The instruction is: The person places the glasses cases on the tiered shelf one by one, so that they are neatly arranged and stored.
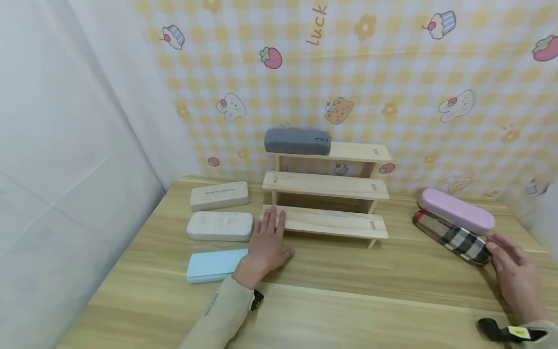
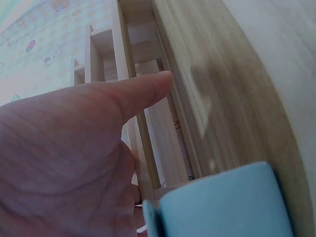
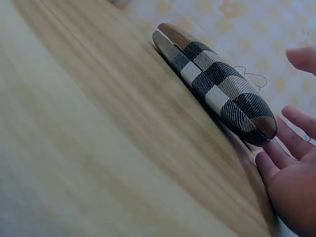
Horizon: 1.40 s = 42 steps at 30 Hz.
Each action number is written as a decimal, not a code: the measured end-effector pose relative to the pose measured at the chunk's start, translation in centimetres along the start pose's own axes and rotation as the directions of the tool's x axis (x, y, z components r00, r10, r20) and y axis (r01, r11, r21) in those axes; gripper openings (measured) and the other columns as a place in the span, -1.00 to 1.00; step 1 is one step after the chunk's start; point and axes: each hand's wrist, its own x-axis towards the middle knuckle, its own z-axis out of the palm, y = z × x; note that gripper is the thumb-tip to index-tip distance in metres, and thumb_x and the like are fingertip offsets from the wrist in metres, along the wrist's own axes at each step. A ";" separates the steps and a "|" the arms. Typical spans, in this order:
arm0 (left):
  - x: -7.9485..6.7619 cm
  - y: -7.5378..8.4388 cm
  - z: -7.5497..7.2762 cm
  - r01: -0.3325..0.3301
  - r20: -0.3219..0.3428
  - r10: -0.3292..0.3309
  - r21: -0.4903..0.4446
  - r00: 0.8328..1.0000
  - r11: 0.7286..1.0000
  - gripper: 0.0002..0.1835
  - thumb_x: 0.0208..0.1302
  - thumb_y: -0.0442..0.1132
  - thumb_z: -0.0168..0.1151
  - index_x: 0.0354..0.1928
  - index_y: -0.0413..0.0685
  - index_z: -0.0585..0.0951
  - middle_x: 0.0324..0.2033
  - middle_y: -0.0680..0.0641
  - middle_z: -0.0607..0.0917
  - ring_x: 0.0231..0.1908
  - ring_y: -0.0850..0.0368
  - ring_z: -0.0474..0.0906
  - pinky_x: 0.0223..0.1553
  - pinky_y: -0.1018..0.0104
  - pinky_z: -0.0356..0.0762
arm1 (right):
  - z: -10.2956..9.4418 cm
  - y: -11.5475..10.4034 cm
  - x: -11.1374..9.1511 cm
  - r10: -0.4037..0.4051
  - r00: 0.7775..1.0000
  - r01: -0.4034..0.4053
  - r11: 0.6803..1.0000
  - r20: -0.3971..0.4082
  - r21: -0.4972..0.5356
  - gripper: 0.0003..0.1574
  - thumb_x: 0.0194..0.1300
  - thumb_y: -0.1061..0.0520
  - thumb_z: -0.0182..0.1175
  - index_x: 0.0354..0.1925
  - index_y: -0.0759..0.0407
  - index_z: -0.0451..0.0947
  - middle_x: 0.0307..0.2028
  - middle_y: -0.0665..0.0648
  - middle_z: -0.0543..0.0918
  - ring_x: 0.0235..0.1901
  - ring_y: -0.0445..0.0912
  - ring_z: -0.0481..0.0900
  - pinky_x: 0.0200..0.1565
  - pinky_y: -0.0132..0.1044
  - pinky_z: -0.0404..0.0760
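Note:
My left hand (image 1: 267, 245) lies with straight fingers on the left end of the bottom step of a three-step wooden shelf (image 1: 331, 222). In the left wrist view its thumb (image 2: 148, 91) stretches out past the shelf's edge. A light blue glasses case (image 1: 215, 264) lies beside that wrist, partly covered by it. At the right, my right hand (image 1: 516, 274) is at the near end of a plaid glasses case (image 1: 453, 236). Its fingers (image 3: 284, 153) reach that end, while the thumb stands apart from the case. Behind the plaid case lies a pink glasses case (image 1: 457, 211).
A grey glasses case (image 1: 296, 141) sits on the left of the top step. Left of the shelf, a beige case (image 1: 220, 195) and a white case (image 1: 220, 226) lie on the wooden table (image 1: 348, 310). A yellow checked cloth (image 1: 301, 87) hangs behind.

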 end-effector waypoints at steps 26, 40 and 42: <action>-0.6 -0.7 -0.1 0.005 -0.006 -0.004 0.005 1.000 1.000 -0.04 0.23 0.16 0.15 0.43 -0.25 -0.04 0.39 -0.33 -0.11 0.39 -0.17 -0.22 0.31 -0.03 -0.10 | 1.3 1.2 -0.3 -0.002 0.984 0.071 0.924 0.180 -0.375 -0.32 0.25 0.30 0.18 0.21 -0.20 0.23 0.05 -0.31 0.32 0.10 -0.49 0.21 -0.02 -0.76 0.14; 0.4 0.1 0.0 -0.001 0.004 0.001 0.015 1.000 1.000 -0.04 0.23 0.18 0.13 0.44 -0.21 -0.08 0.40 -0.30 -0.15 0.39 -0.14 -0.26 0.32 -0.02 -0.12 | -0.2 1.0 0.6 0.082 0.980 0.085 0.653 0.181 -0.753 0.05 0.21 -0.04 0.26 0.45 0.13 -0.11 0.28 0.34 0.18 -0.11 -0.41 0.21 -0.27 -0.66 0.16; 0.2 0.0 0.1 0.006 0.012 -0.007 0.018 1.000 1.000 -0.04 0.23 0.18 0.13 0.44 -0.21 -0.08 0.41 -0.30 -0.15 0.39 -0.13 -0.26 0.32 -0.01 -0.12 | 0.0 0.9 0.6 0.098 0.975 0.095 0.618 0.197 -0.780 0.09 0.20 -0.06 0.27 0.44 0.26 -0.13 0.22 0.56 0.15 -0.16 -0.34 0.23 -0.30 -0.59 0.17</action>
